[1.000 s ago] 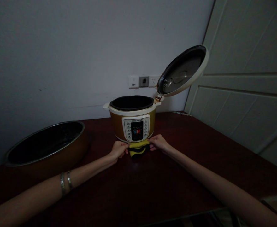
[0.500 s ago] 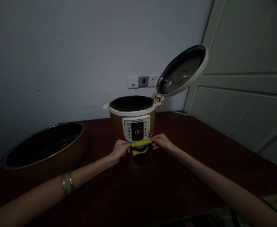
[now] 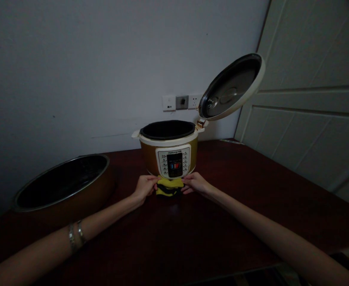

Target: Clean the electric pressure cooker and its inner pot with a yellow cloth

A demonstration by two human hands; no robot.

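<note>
A folded yellow and black cloth lies on the table at the foot of an electric pressure cooker. My left hand pinches the cloth's left edge between thumb and fingers. On the opposite side, my right hand is closed on its right edge. The cooker is gold and white, with a button panel facing me. Its round lid is tilted up on a hinge at the right. Dark inside, the cooker's opening faces upward.
A large brown pot with a metal rim and dark inside stands at the left, beside my left forearm. Behind the cooker, wall sockets are set in the pale wall. A panelled door is at the right of the dark red table.
Both hands have shifted slightly left along with the cloth. My left hand now pinches the cloth's upper left corner, and the cloth looks wider and flatter. The view has moved a little.
</note>
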